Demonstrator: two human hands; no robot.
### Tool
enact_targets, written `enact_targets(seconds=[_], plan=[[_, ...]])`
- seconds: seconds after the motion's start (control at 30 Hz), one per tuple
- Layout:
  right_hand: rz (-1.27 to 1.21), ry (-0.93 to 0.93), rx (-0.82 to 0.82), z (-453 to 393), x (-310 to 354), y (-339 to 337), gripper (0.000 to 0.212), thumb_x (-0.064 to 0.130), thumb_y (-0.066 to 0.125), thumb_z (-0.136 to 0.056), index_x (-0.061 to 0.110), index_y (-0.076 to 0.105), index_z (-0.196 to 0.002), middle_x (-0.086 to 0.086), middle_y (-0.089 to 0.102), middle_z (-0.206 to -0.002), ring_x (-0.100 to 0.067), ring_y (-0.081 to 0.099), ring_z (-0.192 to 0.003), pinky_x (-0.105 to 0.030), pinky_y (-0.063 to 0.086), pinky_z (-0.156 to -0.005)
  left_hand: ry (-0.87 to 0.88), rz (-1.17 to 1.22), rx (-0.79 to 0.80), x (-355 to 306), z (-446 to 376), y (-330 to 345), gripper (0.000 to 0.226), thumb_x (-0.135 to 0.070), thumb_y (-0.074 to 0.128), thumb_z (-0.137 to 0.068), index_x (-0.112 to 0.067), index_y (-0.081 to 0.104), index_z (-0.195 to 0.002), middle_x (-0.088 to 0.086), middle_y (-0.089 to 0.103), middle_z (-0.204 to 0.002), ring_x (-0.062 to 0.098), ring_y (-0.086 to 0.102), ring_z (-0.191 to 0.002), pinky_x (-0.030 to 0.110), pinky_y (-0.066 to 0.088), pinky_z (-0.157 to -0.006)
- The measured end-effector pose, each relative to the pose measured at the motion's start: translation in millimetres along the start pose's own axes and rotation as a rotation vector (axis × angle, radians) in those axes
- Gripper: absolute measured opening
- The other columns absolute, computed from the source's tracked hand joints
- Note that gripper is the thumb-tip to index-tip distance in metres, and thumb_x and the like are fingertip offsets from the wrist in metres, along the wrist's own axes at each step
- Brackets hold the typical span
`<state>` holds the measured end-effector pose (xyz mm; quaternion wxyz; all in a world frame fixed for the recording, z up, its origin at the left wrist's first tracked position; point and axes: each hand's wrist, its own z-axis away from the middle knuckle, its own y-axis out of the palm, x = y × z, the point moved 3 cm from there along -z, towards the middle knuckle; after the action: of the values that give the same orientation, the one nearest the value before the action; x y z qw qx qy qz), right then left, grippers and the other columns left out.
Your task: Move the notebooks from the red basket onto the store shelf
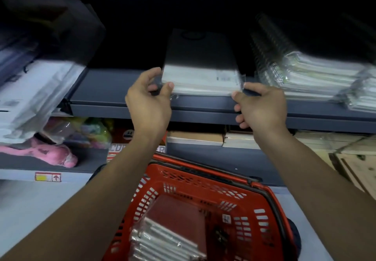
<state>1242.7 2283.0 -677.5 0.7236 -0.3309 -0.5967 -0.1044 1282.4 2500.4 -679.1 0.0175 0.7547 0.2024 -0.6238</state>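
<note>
A dark-covered notebook stack (200, 71) in clear wrap lies on the grey store shelf (105, 86), its near end at the shelf's front edge. My left hand (149, 100) pinches the stack's near left corner between thumb and fingers. At the near right corner, my right hand (261, 106) grips the wrapped edge. Below my arms sits the red basket (262, 197); several wrapped notebooks (162, 240) lie in its left part.
Spiral-bound wrapped notebooks (305, 71) are stacked on the shelf to the right. White wrapped packs (34, 96) lean at the left. The lower shelf holds a pink item (50, 153), colourful packs (91, 132), boxes (195, 138) and a wooden crate (358, 163).
</note>
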Motion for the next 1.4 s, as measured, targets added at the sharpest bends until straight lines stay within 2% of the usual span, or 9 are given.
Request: enact_targets(seconds=[0.23, 0.47, 0.57, 0.73, 0.87, 0.97, 1.03, 1.2, 1.4], plan=[[-0.08, -0.098, -0.051, 73.8, -40.1, -15.3, 0.006, 0.032, 0.069, -0.09, 0.031, 0.065, -0.095, -0.002, 0.068, -0.063, -0.025, 0.065, -0.056, -0.049, 0.058, -0.064, 0.082, -0.008, -0.054, 21.4, 66.2, -52.2, 0.022, -0.02, 0.074, -0.091, -0.016, 0.071, -0.112, -0.002, 0.073, -0.1, 0.016, 0.068, -0.092, 0.025, 0.055, -0.083], [0.249, 0.378, 0.355, 164.2, -175.7, 11.4, 0.026, 0.033, 0.064, -0.092, 0.019, 0.066, -0.07, -0.006, 0.07, -0.065, -0.025, 0.065, -0.056, -0.046, 0.058, -0.066, -0.124, -0.286, 0.193, 130.5, 148.2, -103.0, 0.014, -0.005, 0.071, -0.091, -0.016, 0.071, -0.099, -0.006, 0.072, -0.093, 0.016, 0.068, -0.086, 0.017, 0.054, -0.082], [0.357, 0.567, 0.435, 190.6, -230.1, 19.2, 0.027, 0.037, 0.065, -0.091, 0.018, 0.065, -0.073, -0.011, 0.074, -0.079, -0.029, 0.071, -0.067, -0.042, 0.062, -0.07, -0.225, -0.472, 0.307, 169.4, 176.6, -118.5, 0.011, -0.004, 0.068, -0.091, -0.012, 0.072, -0.096, -0.006, 0.068, -0.098, 0.017, 0.067, -0.09, -0.001, 0.042, -0.076], [0.598, 0.617, 0.44, 222.5, -266.0, 25.4, 0.043, 0.046, 0.058, -0.096, 0.015, 0.068, -0.124, -0.014, 0.068, -0.129, -0.035, 0.061, -0.123, -0.034, 0.048, -0.096, -0.247, -0.671, 0.621, 207.9, 200.4, -115.8, 0.02, -0.023, 0.06, -0.097, -0.01, 0.07, -0.108, 0.014, 0.074, -0.111, 0.031, 0.07, -0.103, 0.03, 0.049, -0.092], [0.504, 0.675, 0.448, 227.5, -279.0, 41.6, 0.049, 0.049, 0.056, -0.096, 0.014, 0.066, -0.129, -0.016, 0.066, -0.133, -0.036, 0.06, -0.125, -0.037, 0.047, -0.101, -0.409, -0.624, 0.616, 221.7, 196.1, -105.9, 0.02, -0.026, 0.066, -0.095, -0.011, 0.069, -0.108, 0.014, 0.072, -0.112, 0.03, 0.067, -0.108, 0.02, 0.042, -0.082], [0.406, 0.817, 0.498, 228.2, -286.6, 57.3, 0.059, 0.053, 0.054, -0.096, 0.013, 0.058, -0.139, -0.015, 0.058, -0.144, -0.034, 0.052, -0.134, -0.035, 0.04, -0.11, -0.494, -0.528, 0.544, 230.9, 187.1, -103.6, 0.023, -0.032, 0.069, -0.093, -0.009, 0.07, -0.09, -0.001, 0.069, -0.083, 0.01, 0.069, -0.079, 0.0, 0.038, -0.059], [0.353, 0.859, 0.479, 227.1, -288.6, 65.0, 0.065, 0.056, 0.054, -0.096, 0.011, 0.052, -0.143, -0.015, 0.053, -0.148, -0.032, 0.049, -0.137, -0.032, 0.037, -0.109, -0.54, -0.46, 0.531, 231.0, 184.8, -96.0, 0.029, -0.033, 0.069, -0.093, -0.004, 0.07, -0.088, -0.003, 0.069, -0.077, -0.004, 0.065, -0.064, 0.002, 0.04, -0.054], [0.209, 0.962, 0.361, 224.4, -293.4, 72.6, 0.067, 0.044, 0.069, -0.09, 0.005, 0.051, -0.142, -0.017, 0.056, -0.143, -0.032, 0.054, -0.13, -0.034, 0.043, -0.103, -0.661, -0.495, 0.465, 254.3, 182.3, -86.6, 0.031, -0.04, 0.071, -0.09, -0.01, 0.065, -0.093, 0.002, 0.071, -0.085, 0.014, 0.068, -0.075, 0.015, 0.041, -0.055], [0.153, 1.174, 0.4, 220.6, -296.3, 66.8, 0.049, 0.042, 0.066, -0.093, 0.003, 0.062, -0.123, -0.015, 0.065, -0.1, -0.027, 0.063, -0.082, -0.03, 0.048, -0.057, -0.538, -0.797, 0.759, 254.0, 185.0, -72.2, 0.02, -0.022, 0.056, -0.099, -0.01, 0.07, -0.105, 0.007, 0.072, -0.105, 0.023, 0.07, -0.096, 0.034, 0.056, -0.086]])
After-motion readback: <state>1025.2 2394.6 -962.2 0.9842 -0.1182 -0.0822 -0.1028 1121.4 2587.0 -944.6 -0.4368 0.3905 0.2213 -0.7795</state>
